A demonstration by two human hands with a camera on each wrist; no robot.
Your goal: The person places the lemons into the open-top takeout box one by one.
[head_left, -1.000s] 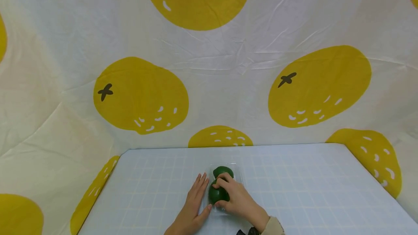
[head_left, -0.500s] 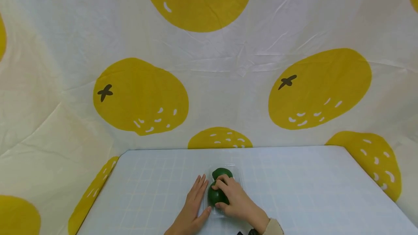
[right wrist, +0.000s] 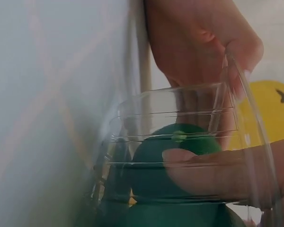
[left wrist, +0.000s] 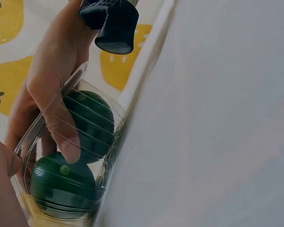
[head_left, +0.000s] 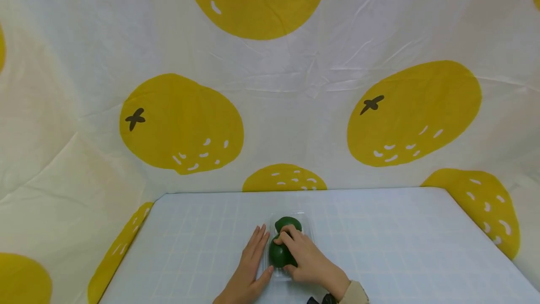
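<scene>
Two dark green, glossy fruits that look like avocados lie one behind the other in a clear plastic container (head_left: pixel 310 229). My right hand (head_left: pixel 310 259) reaches in from the right and grips the near avocado (head_left: pixel 278 254), fingers curled over its top and thumb at its near side. Beyond it sits the far avocado (head_left: pixel 288 223), partly covered by the fingers. In the right wrist view, the right thumb (right wrist: pixel 203 175) shows through the clear wall. My left hand (head_left: pixel 249 269) rests along the container's left side with straight fingers, its thumb by the near left corner.
A pale blue table (head_left: pixel 401 238) with a faint grid carries the container near its middle. Behind it hangs a white cloth (head_left: pixel 295 125) with large yellow fruit prints. A black wrist device (head_left: pixel 328 299) shows at the bottom edge by the right sleeve (head_left: pixel 355 293).
My right thumb has shifted slightly to the right along the near avocado, showing a little more of it. The left hand and the container look the same.
</scene>
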